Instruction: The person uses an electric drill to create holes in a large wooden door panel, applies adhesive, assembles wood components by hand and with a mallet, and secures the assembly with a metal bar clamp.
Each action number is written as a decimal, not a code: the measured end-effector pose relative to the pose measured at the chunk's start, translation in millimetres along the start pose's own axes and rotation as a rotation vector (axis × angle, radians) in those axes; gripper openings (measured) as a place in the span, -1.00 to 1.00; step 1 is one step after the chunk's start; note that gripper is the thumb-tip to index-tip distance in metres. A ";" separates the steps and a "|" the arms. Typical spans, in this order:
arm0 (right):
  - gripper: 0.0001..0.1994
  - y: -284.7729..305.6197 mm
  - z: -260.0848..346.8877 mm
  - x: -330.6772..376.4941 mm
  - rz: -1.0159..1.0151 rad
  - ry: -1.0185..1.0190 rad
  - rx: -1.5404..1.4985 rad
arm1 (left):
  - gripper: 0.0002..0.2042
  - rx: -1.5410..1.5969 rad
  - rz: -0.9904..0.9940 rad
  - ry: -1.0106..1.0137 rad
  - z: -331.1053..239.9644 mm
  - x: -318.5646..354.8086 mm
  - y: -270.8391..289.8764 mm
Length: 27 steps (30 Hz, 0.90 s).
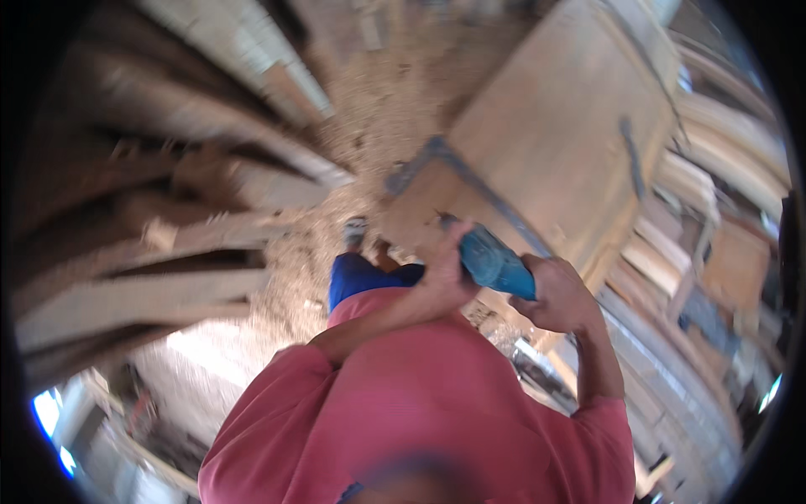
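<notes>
Left hand (449, 275) front, right hand (556, 294) rear, grip wrapped around blue power tool (495, 264), seemingly (blur); steady it with both.

Held at both ends: a blue, long, rounded, hard-cased power tool (497, 264). Slants from far left to near right, just right of the scene's middle. Shows its casing uncovered along the middle; too blurred for finer detail.
</notes>
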State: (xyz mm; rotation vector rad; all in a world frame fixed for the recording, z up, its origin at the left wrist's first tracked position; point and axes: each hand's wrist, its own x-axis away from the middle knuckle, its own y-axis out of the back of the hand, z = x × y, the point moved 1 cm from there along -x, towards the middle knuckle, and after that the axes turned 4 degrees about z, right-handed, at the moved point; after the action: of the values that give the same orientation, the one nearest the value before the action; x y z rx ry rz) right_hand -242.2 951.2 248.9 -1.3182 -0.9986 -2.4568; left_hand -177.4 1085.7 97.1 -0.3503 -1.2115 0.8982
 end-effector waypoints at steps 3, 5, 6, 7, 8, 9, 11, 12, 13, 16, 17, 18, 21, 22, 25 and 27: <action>-0.67 -20.3 -8.9 18.2 -0.437 0.047 -0.092 | -0.62 -0.294 0.170 0.062 -17.8 -20.6 -58.2; -0.64 -44.4 -25.2 5.0 -0.757 0.039 -0.175 | -0.59 -0.519 0.255 0.052 -17.3 -40.1 -86.2; -0.66 -53.0 -34.1 -0.3 -0.778 0.032 -0.307 | -0.58 -0.607 0.294 0.022 -15.5 -56.2 -88.4; -0.68 -59.0 -44.3 -6.1 -0.798 0.036 -0.438 | -0.57 -0.692 0.335 -0.013 -14.5 -70.6 -94.7; -0.69 -61.0 -52.3 -12.3 -0.816 0.052 -0.573 | -0.55 -0.737 0.287 -0.026 -16.6 -75.3 -97.1; -0.70 -63.8 -60.6 -1.1 -0.872 0.085 -0.828 | -0.53 -0.784 0.233 -0.032 -5.5 -67.9 -91.2; -0.71 -84.9 -68.9 0.3 -0.942 0.185 -1.367 | -0.47 -0.921 0.096 -0.068 -8.4 -89.7 -30.3; -0.72 -80.4 -57.5 0.0 -0.985 0.256 -1.485 | -0.42 -0.994 0.024 -0.140 -28.4 -105.7 4.4; -0.72 -77.6 -45.4 8.8 -1.031 0.306 -1.603 | -0.44 -1.215 -0.012 -0.105 -41.9 -116.8 40.0; -0.61 -90.0 -44.2 36.6 -1.186 0.448 -1.802 | -0.51 -2.046 0.921 0.086 3.4 -107.7 72.4; -0.61 -90.9 -40.3 47.0 -1.250 0.513 -1.828 | -0.53 -2.006 1.293 0.014 34.9 -99.3 57.8; -0.61 -93.2 -39.7 55.8 -1.308 0.584 -1.855 | -0.53 -1.759 1.217 0.137 70.7 -92.1 33.7; -0.55 -105.0 -39.3 92.3 -1.450 0.675 -1.879 | -0.53 -0.904 0.681 0.676 142.8 -116.7 4.5; -0.53 -107.2 -38.5 106.8 -1.494 0.723 -1.877 | -0.52 -0.690 0.433 0.779 150.7 -141.5 0.8; -0.40 -141.1 -56.2 166.7 -1.874 0.695 -1.745 | -0.66 -0.641 0.271 0.863 171.7 -167.5 -50.9; -0.36 -149.5 -58.7 200.7 -2.166 0.589 -1.459 | -0.66 -0.803 0.500 0.668 174.3 -163.8 -102.7</action>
State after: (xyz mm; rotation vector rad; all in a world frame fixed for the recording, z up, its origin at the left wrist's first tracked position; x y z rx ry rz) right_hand -467.0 1057.2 314.6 -0.6267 -0.0668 1.1483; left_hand -306.2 860.7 120.0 -1.5228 -0.8037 0.5784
